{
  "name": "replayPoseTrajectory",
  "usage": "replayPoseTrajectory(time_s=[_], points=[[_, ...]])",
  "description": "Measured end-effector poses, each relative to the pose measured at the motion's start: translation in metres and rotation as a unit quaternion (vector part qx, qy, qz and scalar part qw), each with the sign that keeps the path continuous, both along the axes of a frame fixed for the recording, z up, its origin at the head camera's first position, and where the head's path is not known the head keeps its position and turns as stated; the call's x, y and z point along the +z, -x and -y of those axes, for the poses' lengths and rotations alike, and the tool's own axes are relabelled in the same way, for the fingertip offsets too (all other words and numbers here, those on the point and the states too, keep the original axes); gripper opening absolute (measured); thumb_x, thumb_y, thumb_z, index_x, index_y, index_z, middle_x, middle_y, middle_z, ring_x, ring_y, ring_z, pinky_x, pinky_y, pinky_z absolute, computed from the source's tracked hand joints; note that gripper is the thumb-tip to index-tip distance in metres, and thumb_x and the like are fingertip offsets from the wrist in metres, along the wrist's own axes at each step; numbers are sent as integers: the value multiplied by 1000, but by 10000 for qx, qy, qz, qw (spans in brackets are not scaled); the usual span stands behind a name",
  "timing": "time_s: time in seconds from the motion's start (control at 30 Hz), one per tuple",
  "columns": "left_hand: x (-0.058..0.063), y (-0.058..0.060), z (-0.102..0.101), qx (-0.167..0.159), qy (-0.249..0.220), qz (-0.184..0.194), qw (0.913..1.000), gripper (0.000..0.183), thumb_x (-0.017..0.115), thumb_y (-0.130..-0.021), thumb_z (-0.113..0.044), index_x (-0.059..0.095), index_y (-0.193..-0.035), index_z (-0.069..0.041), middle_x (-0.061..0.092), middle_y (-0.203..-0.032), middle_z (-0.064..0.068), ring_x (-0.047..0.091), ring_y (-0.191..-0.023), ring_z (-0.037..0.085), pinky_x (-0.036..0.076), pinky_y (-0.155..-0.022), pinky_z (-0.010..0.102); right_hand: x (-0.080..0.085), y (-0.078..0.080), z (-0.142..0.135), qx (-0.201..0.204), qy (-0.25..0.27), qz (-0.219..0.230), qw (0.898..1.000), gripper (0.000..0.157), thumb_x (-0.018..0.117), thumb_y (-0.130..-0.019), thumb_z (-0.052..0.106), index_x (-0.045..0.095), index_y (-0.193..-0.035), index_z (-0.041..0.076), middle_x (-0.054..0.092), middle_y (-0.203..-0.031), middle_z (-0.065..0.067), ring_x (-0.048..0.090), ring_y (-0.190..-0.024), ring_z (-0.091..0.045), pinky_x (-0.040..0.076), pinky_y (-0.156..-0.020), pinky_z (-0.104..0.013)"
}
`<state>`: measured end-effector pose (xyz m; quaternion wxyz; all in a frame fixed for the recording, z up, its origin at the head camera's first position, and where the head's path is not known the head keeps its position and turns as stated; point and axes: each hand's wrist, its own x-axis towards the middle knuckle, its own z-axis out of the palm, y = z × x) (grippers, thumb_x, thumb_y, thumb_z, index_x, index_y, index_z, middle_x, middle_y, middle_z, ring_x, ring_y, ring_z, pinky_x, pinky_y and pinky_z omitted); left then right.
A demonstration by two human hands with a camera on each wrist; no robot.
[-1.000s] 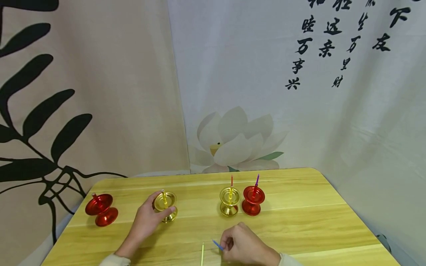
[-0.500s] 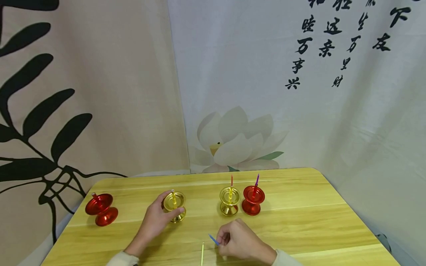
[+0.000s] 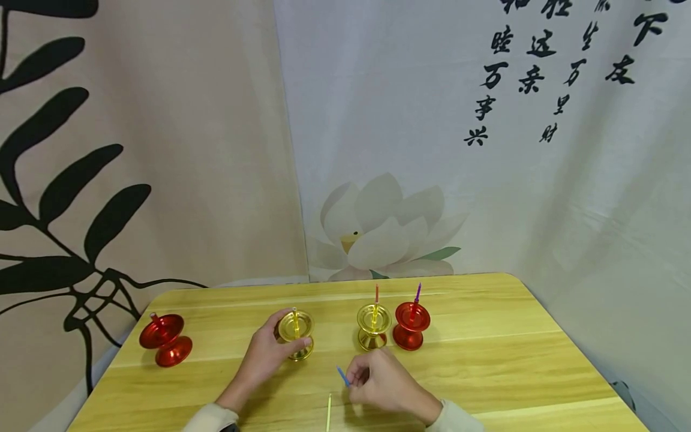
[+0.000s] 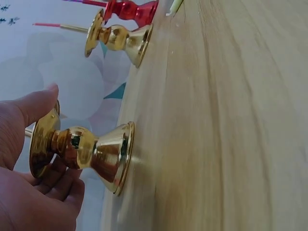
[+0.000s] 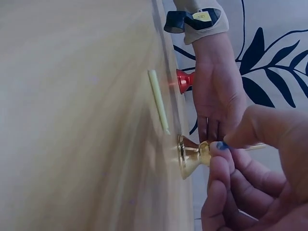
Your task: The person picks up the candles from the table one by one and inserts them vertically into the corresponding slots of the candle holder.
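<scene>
My left hand point(image 3: 263, 357) grips a gold candle holder point(image 3: 303, 327) by its upper dish, thumb on the near side and fingers behind. The holder stands upright, its base on or just over the wood in the left wrist view; its centre tube bears no candle. Between the thumb and forefinger of my right hand point(image 3: 387, 382) is a thin blue candle point(image 3: 342, 376), tilted, to the right of and nearer than that holder. In the right wrist view only the blue candle's end point(image 5: 222, 145) shows. A pale yellow candle point(image 3: 329, 413) lies on the table between my forearms.
A second gold holder point(image 3: 372, 341) with a red candle point(image 3: 376, 294) stands back right. Beside it is a red holder point(image 3: 408, 338) with a purple candle point(image 3: 418, 292). Another red holder point(image 3: 174, 351) sits at the left edge of the wooden table point(image 3: 513, 360). Printed cloth point(image 3: 378, 120) hangs behind.
My left hand has slid the gold holder to the right across the table. The right hand has moved slightly left and farther from me with the blue candle, which now points more upright.
</scene>
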<state>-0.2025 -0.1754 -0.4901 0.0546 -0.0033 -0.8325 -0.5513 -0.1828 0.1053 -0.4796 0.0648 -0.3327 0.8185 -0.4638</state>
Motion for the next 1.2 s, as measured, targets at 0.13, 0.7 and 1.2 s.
replayPoseTrajectory(time_s=[0.13,0.7,1.2], points=[[-1,2,-5,-59,-30,-89,9999,81,97,-88,-19,56,-154,1,72,-133,21,71,-122,36,58,-102,52,2,3,3,-31,-6,-25,10000,22,78,-74,-7,75,-77,15,64,-70,19,59,-66,6,54,-61,-18],[-5,12,-27,-242,-170,-276,9992,77,99,-85,-17,61,-150,-1,75,-130,16,71,-119,31,55,-104,52,17,22,14,-97,340,-118,9993,15,78,-81,-5,76,-79,10,68,-72,15,61,-66,3,55,-63,-19],[-2,12,-40,-513,-268,-359,9977,76,97,-87,-19,59,-150,1,73,-133,17,70,-122,33,56,-106,57,34,38,19,-789,374,-94,9961,12,80,-88,2,81,-81,12,74,-78,9,68,-71,-5,58,-66,-23]])
